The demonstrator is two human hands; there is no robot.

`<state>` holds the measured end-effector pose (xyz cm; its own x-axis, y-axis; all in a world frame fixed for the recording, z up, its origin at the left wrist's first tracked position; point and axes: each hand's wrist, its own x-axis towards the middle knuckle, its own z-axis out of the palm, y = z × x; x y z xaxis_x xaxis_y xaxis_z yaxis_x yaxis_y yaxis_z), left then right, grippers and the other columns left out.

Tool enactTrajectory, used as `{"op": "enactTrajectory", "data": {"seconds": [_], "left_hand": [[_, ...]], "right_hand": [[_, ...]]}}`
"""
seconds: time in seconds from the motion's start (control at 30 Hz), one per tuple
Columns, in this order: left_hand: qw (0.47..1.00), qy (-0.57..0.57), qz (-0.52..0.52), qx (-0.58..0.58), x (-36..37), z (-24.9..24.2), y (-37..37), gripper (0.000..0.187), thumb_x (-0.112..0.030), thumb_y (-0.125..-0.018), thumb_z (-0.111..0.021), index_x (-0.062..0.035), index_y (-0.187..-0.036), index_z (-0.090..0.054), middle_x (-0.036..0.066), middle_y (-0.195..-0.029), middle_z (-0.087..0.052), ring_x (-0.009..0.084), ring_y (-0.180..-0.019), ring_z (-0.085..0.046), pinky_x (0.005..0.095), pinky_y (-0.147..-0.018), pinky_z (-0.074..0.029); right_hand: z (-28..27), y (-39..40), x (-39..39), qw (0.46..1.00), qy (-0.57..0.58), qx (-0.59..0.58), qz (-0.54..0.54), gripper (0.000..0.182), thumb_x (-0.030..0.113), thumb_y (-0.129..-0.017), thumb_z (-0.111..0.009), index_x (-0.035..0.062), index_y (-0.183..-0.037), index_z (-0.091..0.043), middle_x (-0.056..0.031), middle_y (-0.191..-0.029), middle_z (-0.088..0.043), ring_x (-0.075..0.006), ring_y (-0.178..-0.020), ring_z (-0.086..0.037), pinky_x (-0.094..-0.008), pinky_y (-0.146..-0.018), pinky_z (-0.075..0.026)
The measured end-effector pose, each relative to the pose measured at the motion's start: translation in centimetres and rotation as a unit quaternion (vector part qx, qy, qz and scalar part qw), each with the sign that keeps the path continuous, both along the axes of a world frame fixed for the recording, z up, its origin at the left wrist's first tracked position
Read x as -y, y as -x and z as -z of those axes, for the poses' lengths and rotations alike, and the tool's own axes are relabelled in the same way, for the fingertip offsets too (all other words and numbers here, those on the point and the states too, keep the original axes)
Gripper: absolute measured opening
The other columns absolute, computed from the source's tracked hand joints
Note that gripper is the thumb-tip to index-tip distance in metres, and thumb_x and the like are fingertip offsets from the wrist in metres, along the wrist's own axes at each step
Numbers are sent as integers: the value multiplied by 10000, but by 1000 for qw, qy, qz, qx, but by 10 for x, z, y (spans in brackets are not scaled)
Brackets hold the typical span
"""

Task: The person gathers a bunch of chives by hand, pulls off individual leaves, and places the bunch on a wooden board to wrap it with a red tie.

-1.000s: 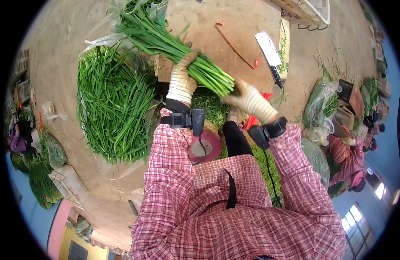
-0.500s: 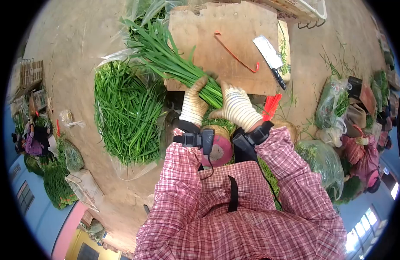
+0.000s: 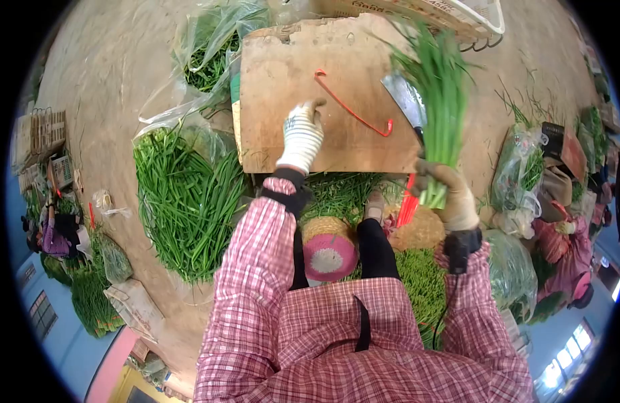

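My left hand (image 3: 300, 138), gloved, lies on the wooden board (image 3: 283, 80) with the fingers stretched forward and loose, gripping nothing; the index fingertip points toward the near end of the red tie strip (image 3: 353, 111), which lies just ahead and to the right of it, close but, as far as I can see, not yet touched. That strip runs slantwise across the board, from its near end by my fingertip away to the right, where it ends in a small hook. My right hand (image 3: 446, 191) is clenched around the cut ends of a bunch of green chives (image 3: 436, 94), held off the right edge of the board with the stalks standing nearly upright and the leafy tips fanning out at the top. So the bunch's long axis is close to vertical in the view, while the strip lies flat and diagonal between my two hands, nearer to the left one. Behind the bunch a cleaver (image 3: 404, 101) rests on the board's right side, partly hidden by the leaves. Further out, to my left on the ground, a big heap of loose chives (image 3: 186, 201) is spread on plastic, and a bag of more greens (image 3: 212, 50) sits by the board's far left corner. Another person (image 3: 558, 245) crouches off to the right.
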<state>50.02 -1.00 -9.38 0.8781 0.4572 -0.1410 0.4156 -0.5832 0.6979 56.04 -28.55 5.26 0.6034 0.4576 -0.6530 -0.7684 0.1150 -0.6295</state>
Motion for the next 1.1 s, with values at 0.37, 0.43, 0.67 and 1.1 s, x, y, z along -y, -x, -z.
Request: {"op": "enactTrajectory", "data": {"seconds": [0.37, 0.43, 0.67, 1.1], "left_hand": [[954, -208, 152, -155, -28, 70, -59, 219, -179, -857, -647, -121, -1068, -654, 144, -1156, -619, 339, -1077, -591, 419, -893, -508], [972, -194, 106, -82, -20, 75, -34, 227, -189, -818, -699, -134, -1038, -681, 133, -1126, -630, 333, -1046, -595, 429, -866, -509], [978, -177, 81, -69, -17, 81, -14, 172, -175, -815, -689, -127, -980, -703, 120, -1085, -643, 327, -1008, -602, 415, -865, -508], [993, -114, 12, -29, -27, 81, 16, 255, -89, -825, -654, -108, -1079, -674, 179, -1068, -644, 359, -1002, -621, 421, -853, -514]], "right_hand": [[-28, -42, 5, 983, 27, 180, -12, 591, 249, -818, -682, -11, -1298, -458, -29, -964, -572, -115, -691, -517, -305, -658, -451], [-26, -46, -23, 981, 15, 195, -22, 542, 259, -839, -663, -15, -1276, -497, -48, -973, -608, -130, -723, -561, -306, -664, -468], [154, -22, -144, 996, 28, 26, -83, 224, 77, -825, -663, -55, -1002, -624, -116, -697, -651, -200, -565, -630, -322, -491, -509], [185, -6, -139, 959, 122, 74, -243, 465, 277, -783, -770, -14, -1121, -636, -151, -908, -702, -256, -789, -688, -365, -691, -562]]}}
